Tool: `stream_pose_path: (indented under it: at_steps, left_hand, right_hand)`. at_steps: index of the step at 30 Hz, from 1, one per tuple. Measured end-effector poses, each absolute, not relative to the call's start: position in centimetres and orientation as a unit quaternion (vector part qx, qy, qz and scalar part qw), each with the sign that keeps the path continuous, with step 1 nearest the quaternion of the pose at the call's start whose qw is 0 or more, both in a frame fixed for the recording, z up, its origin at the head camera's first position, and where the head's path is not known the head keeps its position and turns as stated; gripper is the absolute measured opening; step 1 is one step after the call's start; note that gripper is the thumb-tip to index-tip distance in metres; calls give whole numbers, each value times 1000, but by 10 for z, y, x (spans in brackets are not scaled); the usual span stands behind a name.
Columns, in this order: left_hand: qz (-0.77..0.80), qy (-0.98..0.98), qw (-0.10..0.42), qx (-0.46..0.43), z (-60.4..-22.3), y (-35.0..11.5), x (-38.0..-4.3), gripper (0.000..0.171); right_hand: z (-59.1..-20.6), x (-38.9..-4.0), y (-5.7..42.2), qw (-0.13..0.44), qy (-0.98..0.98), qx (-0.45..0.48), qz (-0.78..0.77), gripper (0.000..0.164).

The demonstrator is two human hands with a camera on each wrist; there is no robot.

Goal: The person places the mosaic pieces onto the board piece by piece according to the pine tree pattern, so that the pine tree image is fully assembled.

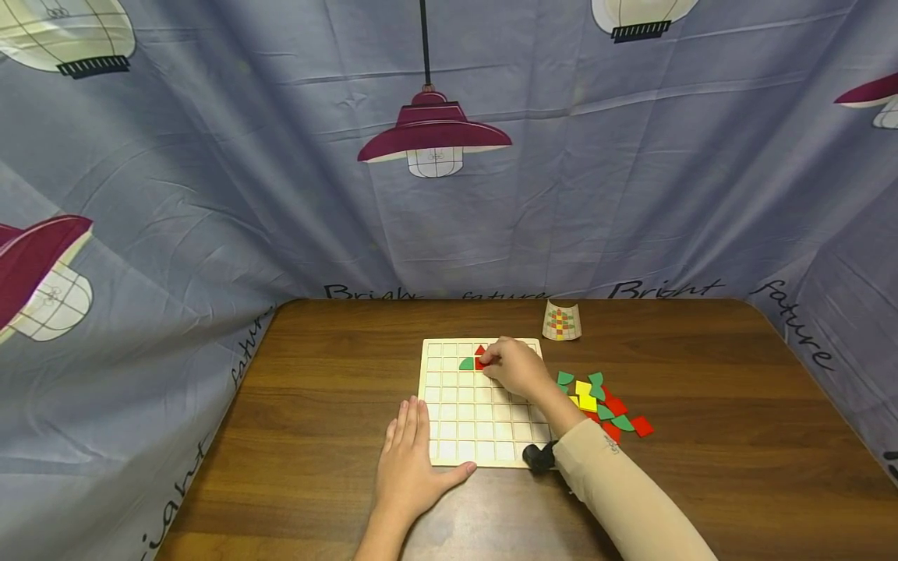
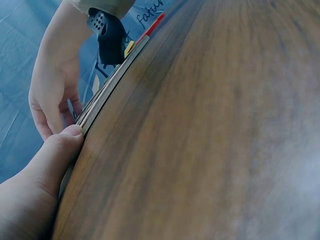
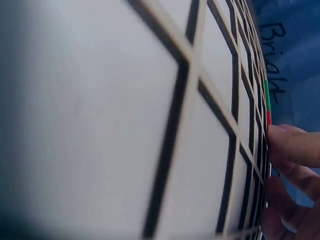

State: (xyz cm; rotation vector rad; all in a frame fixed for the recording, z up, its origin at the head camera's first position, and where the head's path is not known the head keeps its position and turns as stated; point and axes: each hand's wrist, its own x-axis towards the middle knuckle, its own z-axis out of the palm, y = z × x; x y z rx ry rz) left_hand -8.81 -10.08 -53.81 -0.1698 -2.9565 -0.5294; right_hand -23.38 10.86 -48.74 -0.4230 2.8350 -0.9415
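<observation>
A pale gridded board (image 1: 466, 428) lies on the table. On its upper part are a red triangle tile (image 1: 480, 350), a green quarter-round tile (image 1: 466, 364) and a red square tile (image 1: 479, 363). My right hand (image 1: 517, 368) has thumb and finger at the red square tile, covering part of it; the right wrist view shows a fingertip (image 3: 280, 137) against the red tile's edge. With fingers extended, my left hand (image 1: 405, 467) lies along the board's left edge, its thumb (image 2: 65, 142) touching the near edge.
Loose red, green and yellow tiles (image 1: 641, 426) lie right of the board. A small curved card (image 1: 562, 321) with a coloured pattern stands behind it. A black wrist device (image 1: 539, 457) hangs under the right sleeve. Printed cloth (image 1: 281, 156) borders the wooden table (image 1: 316, 389).
</observation>
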Motion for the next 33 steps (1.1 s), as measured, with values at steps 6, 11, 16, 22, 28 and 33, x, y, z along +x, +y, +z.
stream_pose_path:
  at_steps: [6, 11, 16, 22, 28, 33]
  left_hand:
    - [-176, -981, 65, -56, -538, -102, -88, 127]
    - [-175, -981, 59, -55, -536, -102, -88, 128]
    - [-178, -981, 55, -55, -535, -101, -87, 127]
    - [-178, -981, 57, -55, -536, -101, -88, 127]
    - [-178, -981, 60, -56, -536, -101, -87, 127]
    - [-181, -980, 58, -56, -536, -101, -87, 127]
  right_hand:
    - [-477, -227, 124, 110, 924, -123, -344, 26]
    - [-470, -220, 147, 108, 925, -115, -345, 33]
    - [-468, -217, 180, 76, 937, -104, -324, 32]
    - [-473, -214, 223, 42, 954, -53, -292, 27]
    - [-480, -207, 244, 32, 962, -41, -267, 24]
    - [-483, -204, 241, 13, 970, -46, -239, 22]
